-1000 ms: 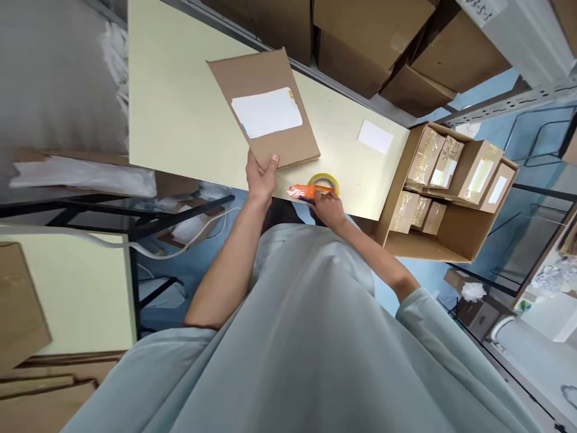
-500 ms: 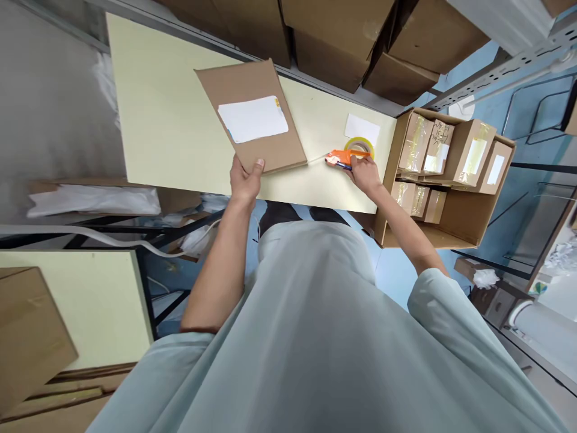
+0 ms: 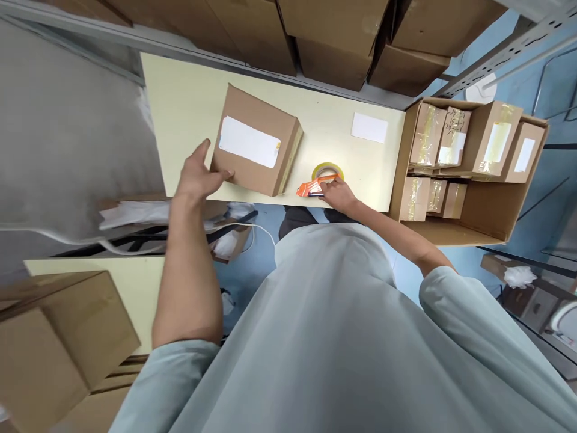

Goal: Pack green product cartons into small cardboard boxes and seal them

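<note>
A brown cardboard box [image 3: 256, 144] with a white label [image 3: 249, 141] lies on the pale yellow table [image 3: 180, 108]. My left hand [image 3: 198, 174] rests against the box's left side, thumb on the box and fingers spread. An orange tape dispenser [image 3: 315, 185] with a yellowish tape roll [image 3: 328, 171] sits near the table's front edge. My right hand [image 3: 340, 193] is closed round its handle, just right of the box.
A white paper slip [image 3: 369, 127] lies at the table's far right. An open carton [image 3: 469, 162] holding several taped small boxes stands right of the table. Stacked cartons [image 3: 333, 30] fill the shelf behind. Another table with a carton [image 3: 54, 343] is at lower left.
The box has turned and now shows a taped side face. My left hand shifted from its near corner to its left side. My right hand brought the dispenser back left, near the box.
</note>
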`<move>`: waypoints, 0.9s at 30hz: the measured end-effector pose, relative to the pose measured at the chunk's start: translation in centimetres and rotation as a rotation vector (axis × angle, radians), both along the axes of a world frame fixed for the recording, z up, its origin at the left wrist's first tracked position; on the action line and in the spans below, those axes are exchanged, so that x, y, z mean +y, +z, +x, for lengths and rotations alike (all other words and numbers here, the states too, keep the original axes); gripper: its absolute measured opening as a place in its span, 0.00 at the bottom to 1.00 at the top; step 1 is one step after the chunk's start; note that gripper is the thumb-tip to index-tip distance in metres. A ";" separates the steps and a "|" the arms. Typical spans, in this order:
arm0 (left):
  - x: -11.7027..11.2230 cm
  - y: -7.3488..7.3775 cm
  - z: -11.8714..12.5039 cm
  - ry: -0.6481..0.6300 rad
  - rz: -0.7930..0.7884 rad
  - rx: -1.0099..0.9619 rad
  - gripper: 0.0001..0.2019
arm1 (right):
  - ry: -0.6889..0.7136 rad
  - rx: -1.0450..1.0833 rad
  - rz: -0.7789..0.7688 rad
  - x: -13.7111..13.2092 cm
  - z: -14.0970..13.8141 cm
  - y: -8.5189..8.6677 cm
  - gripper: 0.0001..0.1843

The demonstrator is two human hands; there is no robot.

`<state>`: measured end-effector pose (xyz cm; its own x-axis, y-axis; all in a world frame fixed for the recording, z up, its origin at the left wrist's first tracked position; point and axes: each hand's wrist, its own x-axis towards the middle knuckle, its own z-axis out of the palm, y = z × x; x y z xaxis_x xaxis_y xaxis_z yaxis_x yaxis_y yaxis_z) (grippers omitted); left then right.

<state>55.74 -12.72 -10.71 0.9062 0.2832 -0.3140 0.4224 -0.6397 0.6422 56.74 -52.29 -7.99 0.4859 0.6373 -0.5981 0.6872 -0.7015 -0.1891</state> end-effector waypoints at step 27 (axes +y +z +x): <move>-18.2 -2.4 2.9 -0.214 0.126 -0.201 0.21 | -0.022 0.092 0.118 1.4 -4.5 -1.5 0.25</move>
<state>58.62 -30.89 -13.11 0.9897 0.1048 -0.0974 0.1425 -0.7802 0.6091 52.25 -50.90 -9.53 0.4473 0.6957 -0.5620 0.6479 -0.6853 -0.3327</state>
